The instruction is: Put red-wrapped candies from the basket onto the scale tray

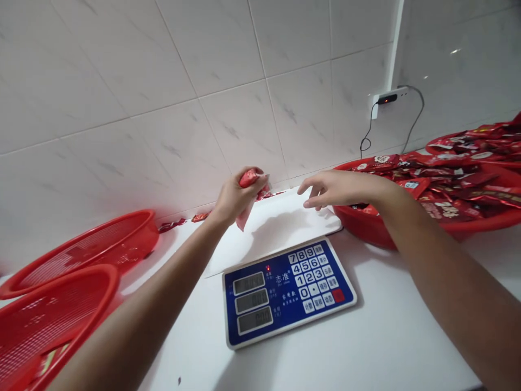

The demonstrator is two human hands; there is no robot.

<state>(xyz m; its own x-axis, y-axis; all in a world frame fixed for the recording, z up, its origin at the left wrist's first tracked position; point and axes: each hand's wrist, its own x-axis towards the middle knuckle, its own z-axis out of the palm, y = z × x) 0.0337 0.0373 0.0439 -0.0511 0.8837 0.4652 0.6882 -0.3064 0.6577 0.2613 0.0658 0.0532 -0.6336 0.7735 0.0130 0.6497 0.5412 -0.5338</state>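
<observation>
Your left hand (238, 198) pinches a crumpled red packet (249, 177) at centre, your right hand (337, 190) hangs open with fingers spread over the white scale top (280, 231), a heap of packets (442, 182) fills the red basin (366, 228) at right, and the scale's readouts (252, 301) look too dim to read.

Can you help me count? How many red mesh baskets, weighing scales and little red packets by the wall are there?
Red mesh baskets: 2
Digital weighing scale: 1
Red packets by the wall: 2
Total: 5
</observation>
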